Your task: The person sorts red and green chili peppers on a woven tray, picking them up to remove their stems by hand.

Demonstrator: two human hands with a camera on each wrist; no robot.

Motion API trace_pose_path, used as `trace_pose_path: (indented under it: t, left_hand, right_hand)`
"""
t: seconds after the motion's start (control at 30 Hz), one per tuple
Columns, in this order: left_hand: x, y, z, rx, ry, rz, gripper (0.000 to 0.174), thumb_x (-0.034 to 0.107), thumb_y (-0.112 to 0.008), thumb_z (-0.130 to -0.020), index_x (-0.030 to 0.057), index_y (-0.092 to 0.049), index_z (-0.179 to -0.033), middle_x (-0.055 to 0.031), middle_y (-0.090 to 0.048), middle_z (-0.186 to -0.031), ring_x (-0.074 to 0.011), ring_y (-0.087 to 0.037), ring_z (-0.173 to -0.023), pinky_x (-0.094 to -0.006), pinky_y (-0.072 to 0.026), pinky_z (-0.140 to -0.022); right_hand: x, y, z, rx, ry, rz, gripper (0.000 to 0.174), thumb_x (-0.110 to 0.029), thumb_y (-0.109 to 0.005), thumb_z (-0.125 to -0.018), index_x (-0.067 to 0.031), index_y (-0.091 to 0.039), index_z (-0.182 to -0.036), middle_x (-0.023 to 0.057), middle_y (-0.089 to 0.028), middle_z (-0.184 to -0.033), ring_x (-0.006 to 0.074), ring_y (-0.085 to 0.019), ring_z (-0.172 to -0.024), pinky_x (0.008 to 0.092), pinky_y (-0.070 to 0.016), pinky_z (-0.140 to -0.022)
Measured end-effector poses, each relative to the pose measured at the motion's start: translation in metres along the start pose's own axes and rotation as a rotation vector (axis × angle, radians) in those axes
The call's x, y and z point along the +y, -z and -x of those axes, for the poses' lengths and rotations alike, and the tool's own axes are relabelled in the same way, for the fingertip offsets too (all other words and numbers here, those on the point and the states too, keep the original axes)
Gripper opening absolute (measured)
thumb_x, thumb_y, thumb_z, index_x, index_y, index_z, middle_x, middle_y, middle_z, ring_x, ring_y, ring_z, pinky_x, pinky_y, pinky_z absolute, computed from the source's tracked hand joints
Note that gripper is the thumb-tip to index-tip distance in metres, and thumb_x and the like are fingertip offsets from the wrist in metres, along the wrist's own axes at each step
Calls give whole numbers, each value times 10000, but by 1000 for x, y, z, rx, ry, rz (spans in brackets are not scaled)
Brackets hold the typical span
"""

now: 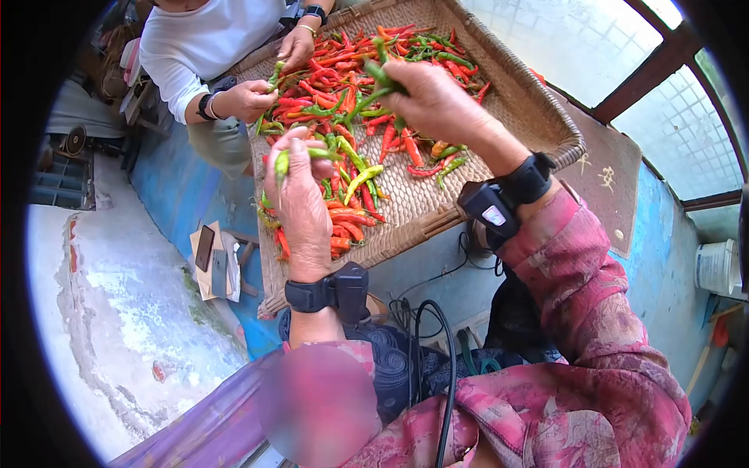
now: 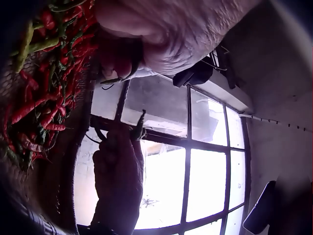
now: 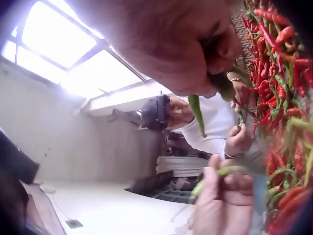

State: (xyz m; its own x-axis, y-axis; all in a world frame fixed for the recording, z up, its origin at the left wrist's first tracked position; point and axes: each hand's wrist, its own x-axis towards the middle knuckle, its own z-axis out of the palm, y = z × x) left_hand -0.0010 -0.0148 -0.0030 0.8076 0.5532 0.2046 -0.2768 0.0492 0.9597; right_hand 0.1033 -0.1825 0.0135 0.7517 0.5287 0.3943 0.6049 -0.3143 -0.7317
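My left hand point(image 1: 303, 210) pinches light green chili peppers point(image 1: 282, 164) over the near left part of a woven tray point(image 1: 413, 183). Farther right and higher, my right hand point(image 1: 445, 101) grips several green chili peppers point(image 1: 381, 76). One long green pepper point(image 3: 196, 115) pokes out below the right hand's fingers in the right wrist view. Beneath both hands lies a heap of red chili peppers point(image 1: 367, 53) mixed with green ones. A few yellow-green peppers point(image 1: 360, 181) lie between the hands. In the left wrist view, the left palm hides most of what it holds.
Across the tray's left corner, another person in a white top point(image 1: 211, 47) holds a green chili pepper point(image 1: 275, 76) in both hands. Black cables point(image 1: 449, 351) hang by my lap. A phone point(image 1: 204, 248) lies at left; a white bucket point(image 1: 716, 265) stands at right.
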Motion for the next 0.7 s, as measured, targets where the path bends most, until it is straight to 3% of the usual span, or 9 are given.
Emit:
trace_pose_path:
  t: [0.1, 0.23, 0.33, 0.37, 0.4, 0.47, 0.53, 0.57, 0.7]
  left_hand:
    - [-15, 4, 0, -316, 239, -134, 255, 149, -533, -905, 17, -523, -1124, -64, -574, -894, -77, -527, -668, -203, -464, -604]
    - [-34, -18, 18, -467, 275, -236, 365, 94, -562, -880, 10, -459, -1220, -89, -539, -999, -93, -545, -775, -210, -475, -666]
    - [-31, -20, 17, -501, 118, -282, 462, 78, -586, -863, 14, -401, -1282, -105, -495, -1101, -110, -539, -899, -211, -470, -737]
    - [-24, -19, 17, -465, 128, -119, 467, 97, -596, -862, 11, -403, -1278, -97, -492, -1110, -103, -527, -930, -209, -465, -749]
    - [-11, -20, 17, -425, 138, 43, 473, 116, -606, -860, 8, -406, -1274, -90, -490, -1119, -96, -515, -962, -207, -459, -760]
    - [-2, -23, 19, -367, 118, 39, 456, 160, -616, -861, 5, -431, -1248, -62, -523, -1035, -78, -520, -862, -201, -456, -719]
    - [-2, -19, 17, -398, 72, 44, 429, 202, -621, -863, 6, -466, -1211, -21, -543, -905, -57, -504, -765, -195, -445, -672]
    - [-2, -22, 19, -305, 27, -44, 310, 222, -599, -879, 16, -530, -1100, 4, -544, -770, -41, -477, -648, -178, -420, -599]
    - [-1, -16, 15, -195, -17, -118, 172, 210, -536, -916, 39, -557, -909, 12, -522, -653, -27, -432, -536, -166, -376, -507]
  right_hand:
    - [-5, 12, -2, 19, -39, -458, 157, -174, -561, -891, -41, -566, -973, -27, -540, -695, 26, -485, -538, 169, -355, -447]
    - [-19, 17, 1, -48, -113, -578, 170, -182, -574, -885, -47, -570, -987, -30, -535, -707, -1, -453, -526, 144, -319, -425]
    - [-16, 9, -3, -106, 31, -461, 169, -153, -606, -859, -13, -561, -944, -15, -538, -704, 36, -502, -610, 205, -423, -506]
    - [-12, 10, 2, -198, -76, -474, 167, -131, -617, -847, 2, -552, -923, -10, -539, -703, 43, -514, -671, 252, -455, -567]
    - [-13, 9, 5, -187, 21, -256, 163, -122, -621, -832, 0, -547, -911, 39, -559, -692, 92, -541, -649, 292, -452, -576]
    - [-10, 0, 9, -137, 179, -6, 175, -116, -627, -809, -3, -539, -909, 106, -564, -694, 190, -567, -630, 337, -445, -582]
    - [-16, -5, 14, -188, 159, -17, 191, -117, -631, -780, 5, -505, -855, 178, -556, -709, 344, -576, -684, 390, -440, -592]
    - [-16, -9, 13, -178, 158, -15, 181, -121, -632, -765, 9, -534, -843, 192, -570, -705, 353, -588, -691, 405, -451, -605]
    - [-18, -16, 12, -192, 175, 38, 163, -123, -620, -745, 11, -557, -813, 206, -579, -690, 369, -594, -693, 433, -460, -623]
